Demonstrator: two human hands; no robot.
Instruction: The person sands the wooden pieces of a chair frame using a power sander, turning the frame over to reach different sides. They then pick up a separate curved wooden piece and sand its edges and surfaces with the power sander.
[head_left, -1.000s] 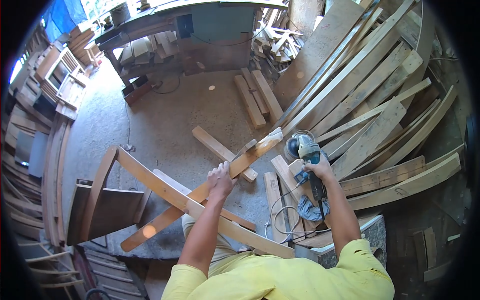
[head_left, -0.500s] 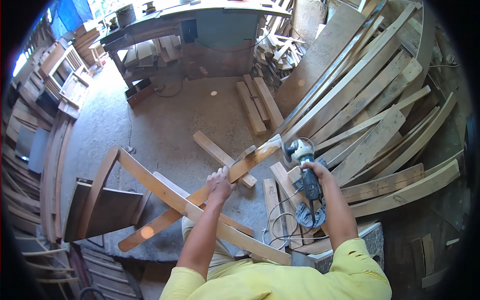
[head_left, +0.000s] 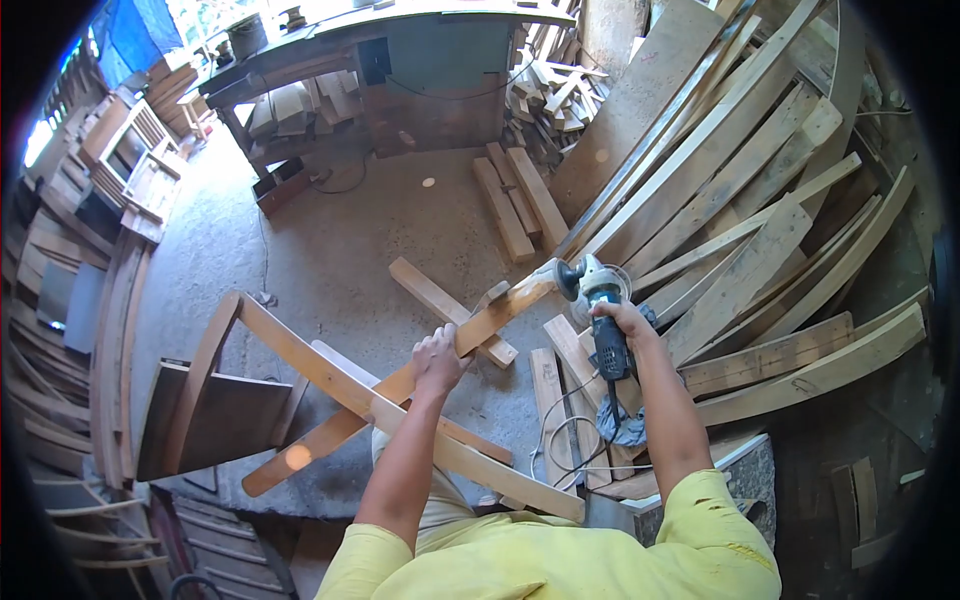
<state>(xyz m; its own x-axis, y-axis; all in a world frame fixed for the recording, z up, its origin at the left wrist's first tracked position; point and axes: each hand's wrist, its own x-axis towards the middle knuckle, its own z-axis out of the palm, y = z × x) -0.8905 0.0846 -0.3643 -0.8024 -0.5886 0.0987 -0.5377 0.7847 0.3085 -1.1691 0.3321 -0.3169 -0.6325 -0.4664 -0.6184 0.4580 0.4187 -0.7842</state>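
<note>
My left hand [head_left: 438, 362] is closed around a long wooden board [head_left: 500, 314] that slopes from the lower left up to the right. That board crosses a curved wooden frame piece [head_left: 300, 352] near my legs. In my right hand [head_left: 622, 322] is an angle grinder [head_left: 608, 345], held by its body. The grinder's disc [head_left: 568, 280] is at the far end of the board, touching it or very close. A short wooden block [head_left: 491, 296] rests against the board, and a wooden beam [head_left: 425, 288] lies under it on the floor.
Long planks [head_left: 740, 150] lean in a stack on the right. The grinder's cord [head_left: 556, 450] loops over boards beside my right knee, near a crumpled grey cloth [head_left: 625, 425]. A workbench [head_left: 440, 75] stands at the back. A dark panel [head_left: 225, 420] is at the left.
The grinder has shifted slightly, its head tipping so the disc faces the board's end more squarely. My left hand keeps its grip on the board. The view has shifted a little.
</note>
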